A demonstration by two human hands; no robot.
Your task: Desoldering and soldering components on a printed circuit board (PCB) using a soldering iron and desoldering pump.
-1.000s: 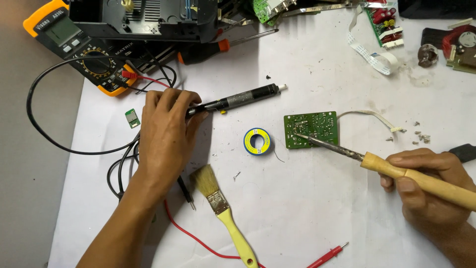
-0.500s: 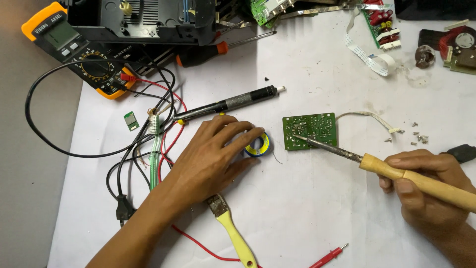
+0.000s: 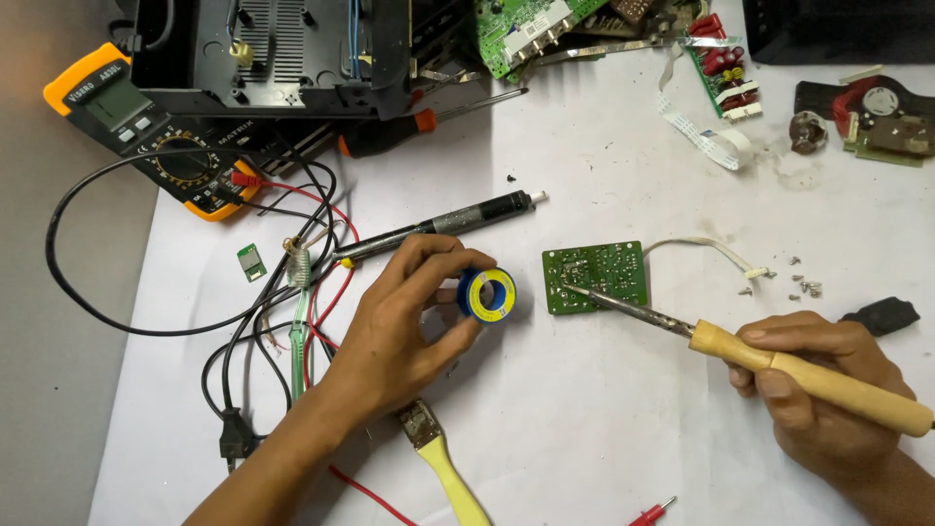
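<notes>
Nearest to us, a small paintbrush with a yellow plastic handle (image 3: 450, 466) lies on the white paper-covered desk (image 3: 604, 429), its bristle end tucked under our left wrist, and a red test probe tip (image 3: 654, 510) shows at the bottom edge.

Our left hand (image 3: 404, 336) curls around a small blue-and-yellow spool of solder wire (image 3: 487, 293), fingers and thumb touching its rim; the spool rests on the desk just left of the board. Our right hand (image 3: 813, 390) is closed around the pale wooden handle of a soldering iron (image 3: 769, 362), whose dark metal tip touches the left part of a small green rectangular circuit board (image 3: 596, 277). A white wire lead (image 3: 706, 248) runs off the board's right side toward a scatter of small silver screws (image 3: 799, 282); a black plug-like piece (image 3: 879, 316) lies just beyond our right knuckles.

Left of our left hand, a tangle of black and red cables (image 3: 282, 321) ends in a black mains plug (image 3: 232, 438), and a tiny green chip board (image 3: 251, 262) sits beside it. Just past our fingers lies a black and silver desoldering pump (image 3: 458, 222).

Farther off we see a yellow-cased multimeter (image 3: 146, 131), a screwdriver with an orange-and-black handle (image 3: 409, 127), an opened black plastic device housing (image 3: 263, 54), a green circuit board with a white ribbon cable (image 3: 716, 88) and a small motor assembly (image 3: 877, 112).
</notes>
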